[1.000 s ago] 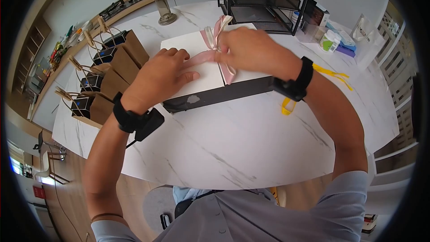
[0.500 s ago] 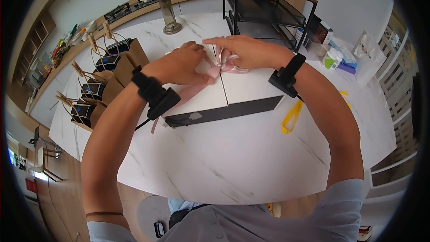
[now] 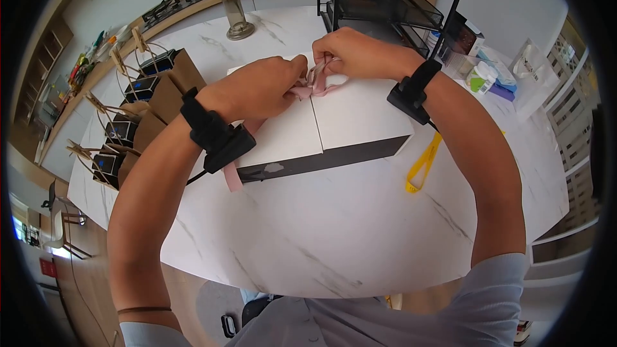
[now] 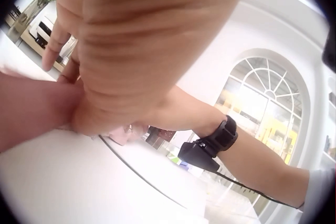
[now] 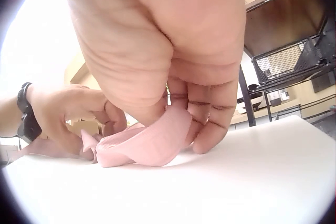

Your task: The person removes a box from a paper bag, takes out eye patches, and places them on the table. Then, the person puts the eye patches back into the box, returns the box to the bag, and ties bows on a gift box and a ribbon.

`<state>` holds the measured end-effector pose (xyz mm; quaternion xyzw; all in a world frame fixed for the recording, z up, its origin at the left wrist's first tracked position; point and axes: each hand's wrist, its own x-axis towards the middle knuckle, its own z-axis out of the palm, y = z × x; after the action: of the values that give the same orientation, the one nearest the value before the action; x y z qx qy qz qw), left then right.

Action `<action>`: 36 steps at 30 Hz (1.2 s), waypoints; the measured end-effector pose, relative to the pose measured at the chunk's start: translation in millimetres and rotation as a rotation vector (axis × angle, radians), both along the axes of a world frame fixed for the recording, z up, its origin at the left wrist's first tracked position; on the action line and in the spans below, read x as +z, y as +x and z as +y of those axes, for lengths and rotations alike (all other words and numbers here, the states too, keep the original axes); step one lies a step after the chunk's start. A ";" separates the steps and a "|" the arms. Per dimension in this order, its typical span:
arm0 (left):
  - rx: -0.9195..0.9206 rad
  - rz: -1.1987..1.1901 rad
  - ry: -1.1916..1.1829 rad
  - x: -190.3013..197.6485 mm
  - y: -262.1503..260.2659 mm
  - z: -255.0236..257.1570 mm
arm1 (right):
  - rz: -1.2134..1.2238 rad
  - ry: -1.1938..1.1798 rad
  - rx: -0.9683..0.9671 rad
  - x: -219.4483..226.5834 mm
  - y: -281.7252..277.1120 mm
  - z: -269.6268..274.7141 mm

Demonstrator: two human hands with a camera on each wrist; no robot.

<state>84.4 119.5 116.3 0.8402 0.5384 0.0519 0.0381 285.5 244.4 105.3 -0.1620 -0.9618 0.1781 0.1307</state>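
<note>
A white box [image 3: 360, 112] with a dark front side lies on the marble table, a seam running across its top. On the lid, a pink ribbon [image 3: 321, 83] is bunched into loops. My left hand [image 3: 260, 90] pinches the ribbon from the left, and a ribbon tail [image 3: 232, 177] hangs past the box's front left corner. From the right, my right hand [image 3: 360, 54] pinches a loop; in the right wrist view the pink loop [image 5: 152, 142] lies between thumb and curled fingers. In the left wrist view the palm [image 4: 136, 40] hides most of the knot.
Several brown paper bags [image 3: 151, 130] with clipped handles stand at the left. A glass vase [image 3: 236, 16] of flowers and a black mesh rack [image 3: 385, 0] are behind the box. To the right are a yellow strap [image 3: 423, 166], a white bottle [image 3: 481, 77] and a clear bag [image 3: 530, 71].
The left hand has come to the knot from the left, its fingers now curled in. The right fingers have drawn together on the loop, and the ribbon tail has come down over the front corner.
</note>
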 end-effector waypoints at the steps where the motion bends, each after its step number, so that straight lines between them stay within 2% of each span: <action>1: 0.005 -0.001 -0.001 -4.0 -2.1 -0.7 | 0.052 0.042 0.021 1.5 -2.4 -0.8; 3: -0.041 0.150 0.149 -14.7 -5.9 -0.9 | 0.034 -0.016 0.013 5.8 -6.4 -1.1; 4: -0.040 0.154 0.144 -13.8 -1.4 -7.4 | 0.020 -0.075 0.002 8.6 -9.9 -2.9; 6: -0.004 0.441 0.251 -14.0 17.3 -30.3 | -0.015 -0.071 0.022 13.4 -18.9 5.0; 7: -0.027 0.462 0.371 -21.7 23.8 -41.4 | -0.057 -0.066 0.038 13.9 -23.4 6.2; 9: 0.001 0.455 0.351 -14.7 47.3 -65.5 | -0.124 -0.077 -0.009 23.5 -34.6 -0.8; 12: 0.024 0.348 0.425 -30.7 65.8 -69.0 | -0.072 -0.017 0.130 15.5 -59.0 10.7; 15: 0.056 0.286 0.471 -39.0 81.5 -69.3 | 0.014 0.088 0.217 5.1 -80.0 -12.6; 17: 0.029 0.300 0.475 -35.3 83.8 -72.0 | -0.065 0.015 0.144 7.5 -84.8 -32.7; 19: -0.028 0.293 0.395 -30.0 85.6 -78.8 | 0.082 0.011 0.239 -1.6 -85.2 -34.5; 23: -0.093 0.203 0.405 -26.4 83.4 -97.6 | 0.156 -0.080 0.247 1.2 -73.0 -35.8; 25: -0.210 0.149 0.329 -19.9 82.8 -114.6 | 0.162 -0.077 0.250 1.9 -68.0 -33.7; 26: -0.239 0.142 0.185 -10.4 81.1 -123.4 | 0.164 -0.077 0.258 1.3 -64.7 -31.8; 27: -0.238 0.142 0.185 0.6 77.7 -128.0 | 0.164 -0.078 0.259 2.8 -60.5 -27.3; 29: -0.369 -0.020 -0.188 18.9 67.4 -129.9 | 0.260 -0.109 0.210 10.5 -45.3 -15.8; 30: -0.387 -0.102 -0.261 23.3 56.5 -125.0 | 0.205 -0.253 0.083 18.5 -31.4 -11.7; 31: -0.440 -0.209 -0.282 27.9 41.4 -116.1 | 0.205 -0.248 0.082 20.2 -20.3 -5.9; 33: 0.025 -0.275 -0.440 53.9 30.9 -93.5 | 0.241 -0.351 -0.056 22.4 -0.6 6.3; 35: 0.006 -0.158 0.166 33.6 3.1 -49.5 | 0.200 -0.381 -0.052 20.7 9.5 11.4; 36: -0.068 -0.102 0.331 19.6 -12.3 -25.8 | 0.133 -0.404 -0.033 17.0 11.0 13.3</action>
<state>72.1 93.6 135.8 0.8490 0.4911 0.1812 -0.0717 296.4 257.7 122.3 -0.1886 -0.8929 0.3755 0.1616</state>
